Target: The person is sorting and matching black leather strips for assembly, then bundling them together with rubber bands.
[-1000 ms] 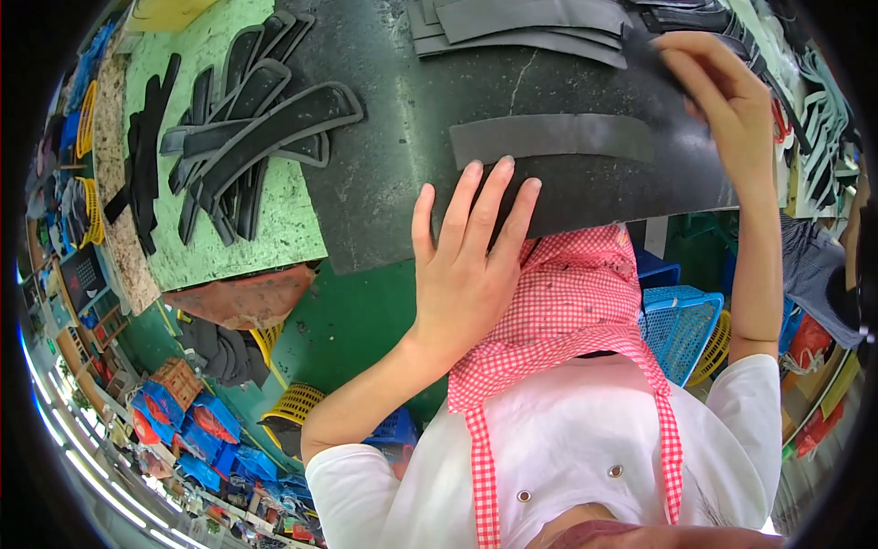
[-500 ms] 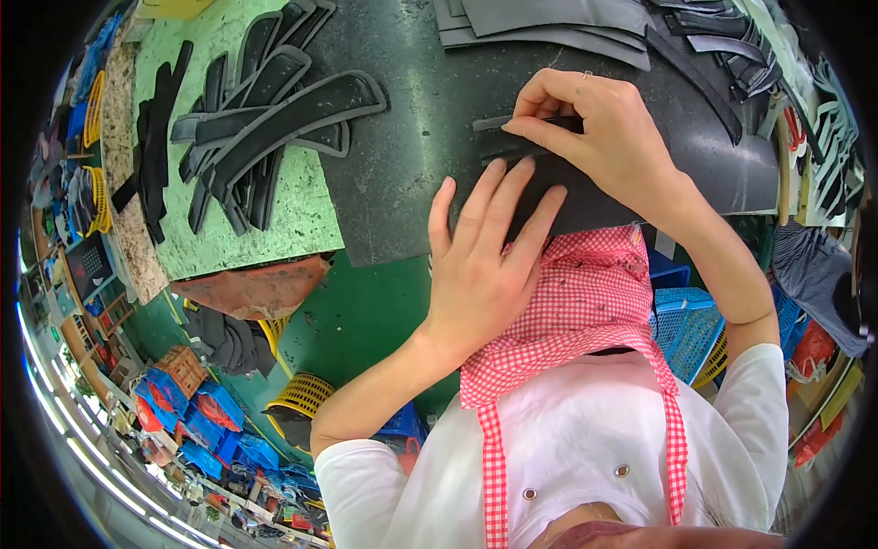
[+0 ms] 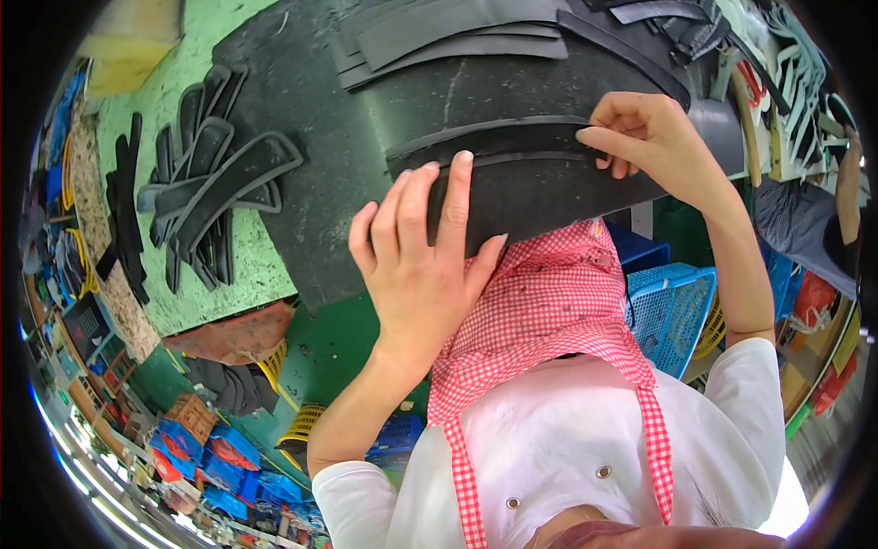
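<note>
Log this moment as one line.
left hand: touching grey strip; right hand: at right end of black strip; black strip: lying atop grey strip; grey pieces: stacked

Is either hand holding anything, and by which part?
The right hand seems to pinch the black strip by its right end; the left hand grips nothing.

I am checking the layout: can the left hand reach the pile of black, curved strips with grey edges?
Probably yes: between the left hand and this pile, only dark-grey work surface shows. The fingertips would first have to leave the curved black piece.
</note>
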The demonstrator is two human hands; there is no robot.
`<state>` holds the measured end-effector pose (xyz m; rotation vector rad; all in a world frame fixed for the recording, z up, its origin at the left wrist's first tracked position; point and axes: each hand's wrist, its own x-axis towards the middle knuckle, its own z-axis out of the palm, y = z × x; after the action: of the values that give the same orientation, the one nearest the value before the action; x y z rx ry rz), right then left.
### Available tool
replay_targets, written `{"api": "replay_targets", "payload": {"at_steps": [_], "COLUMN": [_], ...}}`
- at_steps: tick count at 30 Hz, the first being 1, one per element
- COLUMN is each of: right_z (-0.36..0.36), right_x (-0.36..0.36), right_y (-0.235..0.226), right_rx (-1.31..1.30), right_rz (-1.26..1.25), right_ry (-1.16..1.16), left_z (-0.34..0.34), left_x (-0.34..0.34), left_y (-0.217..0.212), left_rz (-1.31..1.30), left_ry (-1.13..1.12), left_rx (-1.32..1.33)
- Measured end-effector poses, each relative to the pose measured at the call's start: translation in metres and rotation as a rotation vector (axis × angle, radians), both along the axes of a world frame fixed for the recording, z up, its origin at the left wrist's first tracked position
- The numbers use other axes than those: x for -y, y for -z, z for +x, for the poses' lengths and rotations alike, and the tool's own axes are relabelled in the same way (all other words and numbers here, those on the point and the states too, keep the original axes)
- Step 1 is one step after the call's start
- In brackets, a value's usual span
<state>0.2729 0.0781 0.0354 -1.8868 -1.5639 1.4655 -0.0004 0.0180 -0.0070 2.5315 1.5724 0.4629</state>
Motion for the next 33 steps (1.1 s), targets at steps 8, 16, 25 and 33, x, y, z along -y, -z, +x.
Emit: {"api": "replay_targets", "payload": {"at_steps": [8,16,25,33], "right_z": [-0.008,-0.012,-0.062,-0.075], "right_x": [-0.009,-0.023,-0.103,-0.086], "right_y": [0.008,0.012,0.047,0.022], "right_rx": [0.121,0.096,0.179,0.202], "right_rz": [0.162,0.529,1.545,1.105], "right_ry": [-0.113,-0.214,-0.345,-0.377], "left_z": [0.015,-0.002,-0.065,-0.016], "left_x": [-0.024,-0.008,-0.079,-0.122], "left_y": [-0.020,0.002,-0.029,0.013], "left_rz": [-0.074,-0.041,0.220,0.171], "left_ry": [0.002,0.424,0.007,0.047], "left_rx": [-0.015,0.171,0.268,0.324]}}
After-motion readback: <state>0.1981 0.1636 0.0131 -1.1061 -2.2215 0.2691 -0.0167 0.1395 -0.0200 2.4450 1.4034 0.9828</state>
